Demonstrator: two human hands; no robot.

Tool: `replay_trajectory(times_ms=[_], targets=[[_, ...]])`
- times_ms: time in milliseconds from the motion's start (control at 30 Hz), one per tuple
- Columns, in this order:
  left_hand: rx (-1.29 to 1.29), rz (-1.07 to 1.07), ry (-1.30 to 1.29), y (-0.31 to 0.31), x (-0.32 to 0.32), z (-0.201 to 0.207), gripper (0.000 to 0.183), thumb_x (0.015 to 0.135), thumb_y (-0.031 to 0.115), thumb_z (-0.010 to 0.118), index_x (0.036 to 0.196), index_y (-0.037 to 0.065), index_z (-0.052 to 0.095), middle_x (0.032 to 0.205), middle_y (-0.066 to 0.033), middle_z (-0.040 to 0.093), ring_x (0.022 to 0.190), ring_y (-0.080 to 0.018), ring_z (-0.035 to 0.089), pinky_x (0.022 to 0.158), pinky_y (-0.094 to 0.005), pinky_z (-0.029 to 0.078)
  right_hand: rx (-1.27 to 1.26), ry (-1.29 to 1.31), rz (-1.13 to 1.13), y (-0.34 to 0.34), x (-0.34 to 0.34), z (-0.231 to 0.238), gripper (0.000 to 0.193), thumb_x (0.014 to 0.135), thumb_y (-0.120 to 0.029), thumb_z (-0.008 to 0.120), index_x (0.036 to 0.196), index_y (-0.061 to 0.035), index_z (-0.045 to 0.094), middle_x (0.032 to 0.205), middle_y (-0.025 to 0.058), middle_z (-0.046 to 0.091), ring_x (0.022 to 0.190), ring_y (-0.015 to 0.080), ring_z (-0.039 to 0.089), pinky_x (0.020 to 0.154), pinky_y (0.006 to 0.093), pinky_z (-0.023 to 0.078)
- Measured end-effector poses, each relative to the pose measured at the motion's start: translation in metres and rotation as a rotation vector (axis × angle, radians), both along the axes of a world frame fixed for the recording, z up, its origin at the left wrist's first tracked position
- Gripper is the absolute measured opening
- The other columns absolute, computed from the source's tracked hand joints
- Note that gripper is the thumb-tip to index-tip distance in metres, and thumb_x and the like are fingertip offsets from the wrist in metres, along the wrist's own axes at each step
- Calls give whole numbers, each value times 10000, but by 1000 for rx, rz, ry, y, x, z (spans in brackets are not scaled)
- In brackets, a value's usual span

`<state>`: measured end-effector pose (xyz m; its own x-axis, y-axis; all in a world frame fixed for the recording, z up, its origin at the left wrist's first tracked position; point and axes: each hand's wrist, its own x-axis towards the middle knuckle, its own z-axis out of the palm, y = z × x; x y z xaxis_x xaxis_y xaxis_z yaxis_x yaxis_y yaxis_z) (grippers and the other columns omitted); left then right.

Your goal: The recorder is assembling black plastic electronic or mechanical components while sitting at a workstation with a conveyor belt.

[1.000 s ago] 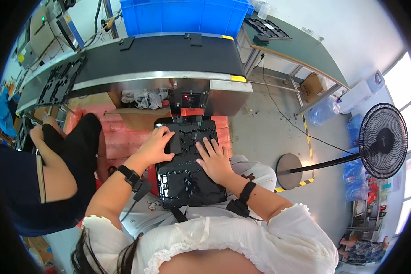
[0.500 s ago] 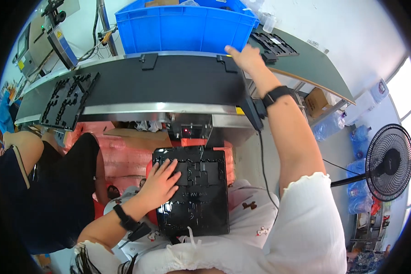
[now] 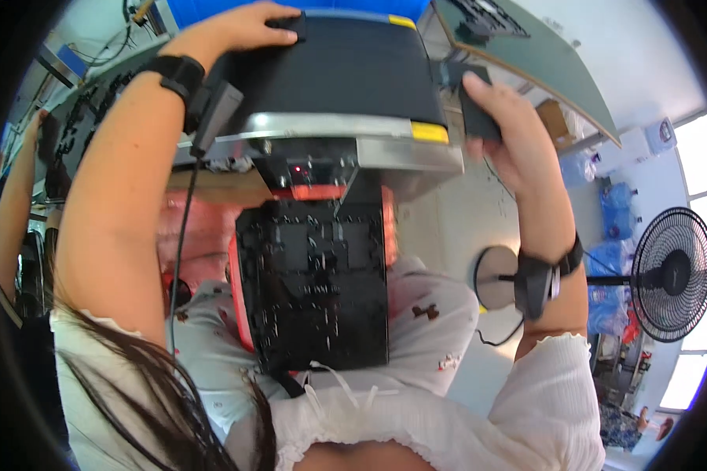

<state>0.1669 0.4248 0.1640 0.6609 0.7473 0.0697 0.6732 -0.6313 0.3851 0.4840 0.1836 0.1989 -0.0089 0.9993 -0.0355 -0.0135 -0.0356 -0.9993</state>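
Note:
A large glossy black plastic panel [image 3: 322, 326] with cut-outs and raised parts lies across my lap. My left hand [image 3: 247, 25] reaches to the far side of the conveyor belt, thumb and fingers closed on a small flat black piece [image 3: 295, 28]. Past the belt's right end, my right hand [image 3: 504, 118] grips another flat black rectangular piece [image 3: 476, 98], with the thumb on its face. Motion blurs both pieces a little.
The black conveyor belt [image 3: 346, 78] has a metal edge [image 3: 338, 125] above my knees. Beyond it stands a blue crate [image 3: 361, 6]. A green table [image 3: 558, 71] is at the right, near a black fan [image 3: 672, 275]. Another person's arm [image 3: 23, 196] shows at the left.
My left hand has left the panel and gone up to the small piece on the belt. My right hand has picked up the other piece and moved right and nearer.

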Motion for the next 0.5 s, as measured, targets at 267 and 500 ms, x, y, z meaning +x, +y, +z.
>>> replay_trajectory(times_ms=[267,500], targets=[[385,58,-26,-109,6,1,620,864,435,699,1336,55,566,1310,-184,557,1241,-340,514,1058,-401,404,-775,23,215,-179,-69,-134,215,946,-190,638,1032,7,648,790,13,652,647,90,595,527,243,480],[175,-163,-108,-348,-43,-55,634,817,319,753,1335,23,540,1404,-197,480,1301,-370,463,1103,-483,353,-461,-635,301,-219,-100,-181,287,880,-243,713,859,30,624,686,112,648,598,202,651,522,342,511]])
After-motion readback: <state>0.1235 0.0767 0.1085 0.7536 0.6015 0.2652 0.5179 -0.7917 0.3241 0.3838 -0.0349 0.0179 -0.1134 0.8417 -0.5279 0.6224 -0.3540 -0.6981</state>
